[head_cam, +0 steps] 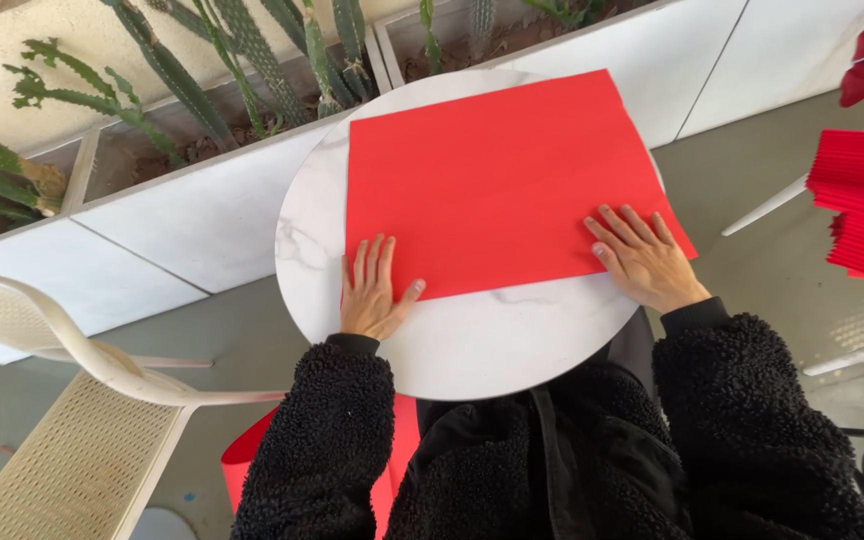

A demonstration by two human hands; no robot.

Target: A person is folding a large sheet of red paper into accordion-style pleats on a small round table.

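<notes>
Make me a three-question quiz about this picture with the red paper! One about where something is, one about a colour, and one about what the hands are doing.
1. Where does the red paper lie?
A. on the round table
B. on the chair
C. on the floor

2. What colour are the sleeves?
A. white
B. black
C. green

3. What are the left hand and right hand doing?
A. crumpling the paper
B. lifting it up
C. pressing flat on its near corners

Answers: A, the sheet is spread over the white round tabletop; B, both fuzzy sleeves are black; C, both palms lie open and flat on the paper.
</notes>
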